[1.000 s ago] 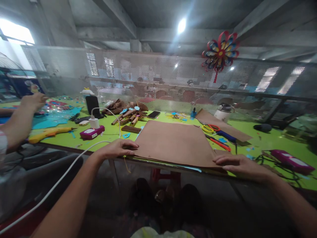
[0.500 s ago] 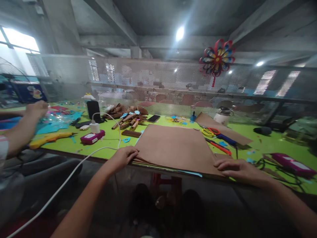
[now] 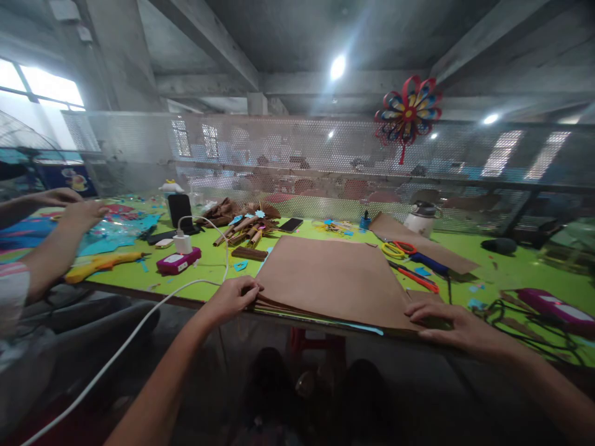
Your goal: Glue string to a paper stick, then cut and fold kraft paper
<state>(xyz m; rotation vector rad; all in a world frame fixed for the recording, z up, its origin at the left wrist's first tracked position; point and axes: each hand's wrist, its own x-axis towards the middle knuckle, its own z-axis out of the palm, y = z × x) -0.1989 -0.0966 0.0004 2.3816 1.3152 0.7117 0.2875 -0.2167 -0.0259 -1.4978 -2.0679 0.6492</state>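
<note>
Brown paper sheets (image 3: 332,279) lie stacked before you, along the front edge of the green table (image 3: 502,272). Your left hand (image 3: 230,297) pinches their near left corner, thumb and fingers together. Your right hand (image 3: 458,325) touches the near right corner, fingers slightly apart; whether it grips is unclear. You seem to be steadying the sheets; moving them calls for holding the layers together. Scissors (image 3: 395,249) crowd the right; room opens toward you.

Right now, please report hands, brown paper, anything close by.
Left hand pinching brown paper, near left corner; right hand touching near right corner. Paper's near edge lifted at left. Scissors beside far right corner.
</note>
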